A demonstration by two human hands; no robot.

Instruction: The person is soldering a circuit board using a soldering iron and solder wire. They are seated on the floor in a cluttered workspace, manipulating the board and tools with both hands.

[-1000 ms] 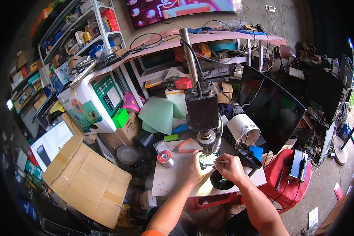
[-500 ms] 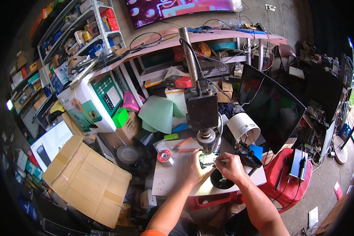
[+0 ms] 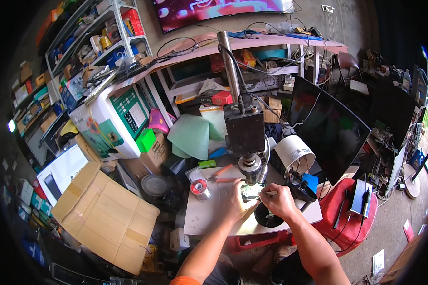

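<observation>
Under the lens of a black microscope point(image 3: 244, 130) on a metal pole, a small, brightly lit piece point(image 3: 251, 191) is held by my left hand point(image 3: 234, 205). Glare hides what kind of piece it is. My right hand point(image 3: 280, 202) pinches a thin, pen-like tool point(image 3: 271, 193), its tip close to the lit piece; whether they touch cannot be made out. Below the hands sits a round black dish point(image 3: 267, 218) on the small white table point(image 3: 199, 221). Left of my left hand lie a spool of wire point(image 3: 199, 187) with a red-rimmed end and an orange-handled hand tool point(image 3: 225, 180).
A white cylindrical shade point(image 3: 294, 156) and a large dark screen point(image 3: 329, 128) stand at the right. On a red stool point(image 3: 337, 213) rests a small box with a corded handle tool point(image 3: 361, 199). An opened cardboard box point(image 3: 107, 216) lies at the left, near crowded shelves point(image 3: 100, 35).
Both hands, the lit piece and the thin tool stay almost exactly in place. The magnified picture on the wall screen has shifted a little.
</observation>
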